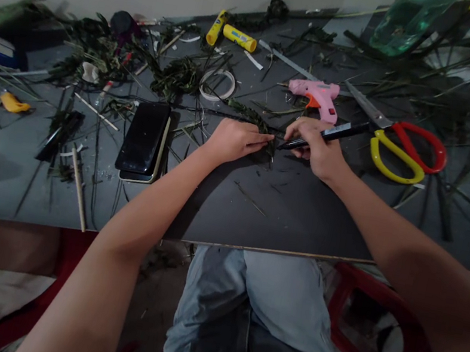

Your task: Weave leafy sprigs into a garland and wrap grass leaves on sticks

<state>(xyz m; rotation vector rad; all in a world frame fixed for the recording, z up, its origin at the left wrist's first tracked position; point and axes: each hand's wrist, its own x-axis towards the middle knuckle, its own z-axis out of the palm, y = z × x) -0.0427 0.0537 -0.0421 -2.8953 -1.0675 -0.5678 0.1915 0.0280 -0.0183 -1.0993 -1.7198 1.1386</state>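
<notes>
My left hand [235,138] lies flat on the dark table [284,209], its fingers pressing a green leafy stem [250,115] down. My right hand [318,148] grips a black pen-like tool [337,133] whose tip points left and meets the stem just beside my left fingertips. Right behind my right hand lies a pink glue gun [319,95]. Large scissors with red and yellow handles [403,148] rest to the right of that hand.
Two stacked phones [145,139] lie left of my left hand. A tape roll [218,84], yellow glue tubes [239,37], scattered leaves and sticks [78,188] cover the far table. A green bottle [403,17] stands back right. A red stool [370,339] sits below.
</notes>
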